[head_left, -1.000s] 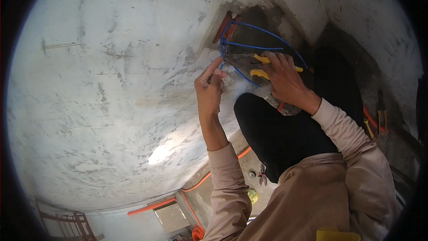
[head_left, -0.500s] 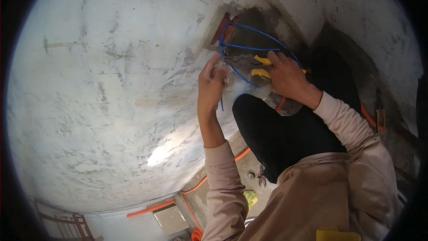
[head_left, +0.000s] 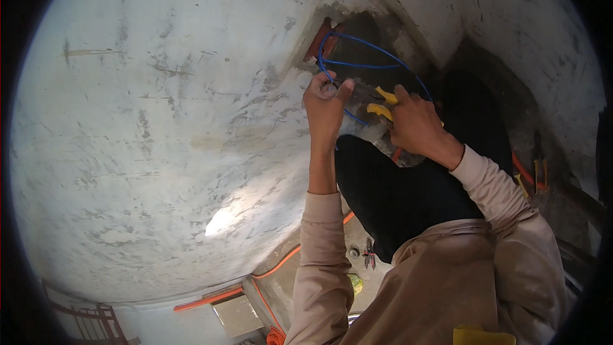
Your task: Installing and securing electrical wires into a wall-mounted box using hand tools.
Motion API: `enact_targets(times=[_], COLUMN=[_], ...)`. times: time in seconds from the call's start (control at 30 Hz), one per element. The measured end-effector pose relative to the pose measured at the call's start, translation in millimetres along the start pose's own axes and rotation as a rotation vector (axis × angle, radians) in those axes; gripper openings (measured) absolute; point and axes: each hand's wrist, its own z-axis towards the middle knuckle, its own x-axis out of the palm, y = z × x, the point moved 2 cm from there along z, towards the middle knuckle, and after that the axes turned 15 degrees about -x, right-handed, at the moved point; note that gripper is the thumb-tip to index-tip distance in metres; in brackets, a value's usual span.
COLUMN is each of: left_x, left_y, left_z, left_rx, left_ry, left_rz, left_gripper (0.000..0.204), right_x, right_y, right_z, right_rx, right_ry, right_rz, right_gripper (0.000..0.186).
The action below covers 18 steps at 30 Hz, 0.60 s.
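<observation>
Several blue wires (head_left: 363,64) come out of a red recessed box (head_left: 319,41) in the pale wall and loop down to the right. My left hand (head_left: 325,105) is raised just below the box, thumb and fingertips closed on a blue wire at its bend. My right hand (head_left: 415,124) grips pliers with yellow handles (head_left: 380,111); their dark jaws reach toward the wire by my left fingertips, partly hidden there.
My dark-clad legs (head_left: 396,198) are below the hands. Orange conduit (head_left: 530,176) and long-handled tools (head_left: 544,172) lie at the right. Lower down are small red-handled pliers (head_left: 369,255), a yellow-green object (head_left: 356,283), a metal ladder-like frame (head_left: 105,326) and orange tubing (head_left: 274,338).
My left hand has moved right, turning slightly, with its fingertips now on the bend of the wire. My right hand and the pliers have shifted slightly down and right.
</observation>
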Motion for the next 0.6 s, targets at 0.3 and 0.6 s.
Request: enact_targets(times=[0.3,0.6], left_x=[7,0], left_y=[1,-27], left_z=[2,-17], left_rx=[0.056,0.032], left_ry=[0.001,0.204], left_rz=[0.092,0.216], left_gripper=[0.036,0.052], right_x=[0,13], right_y=[15,-21], right_z=[-9,-14], right_rx=[0.163,-0.06], right_ry=[0.036,-0.195], right_rz=[0.185,-0.105], right_gripper=[0.024,0.024])
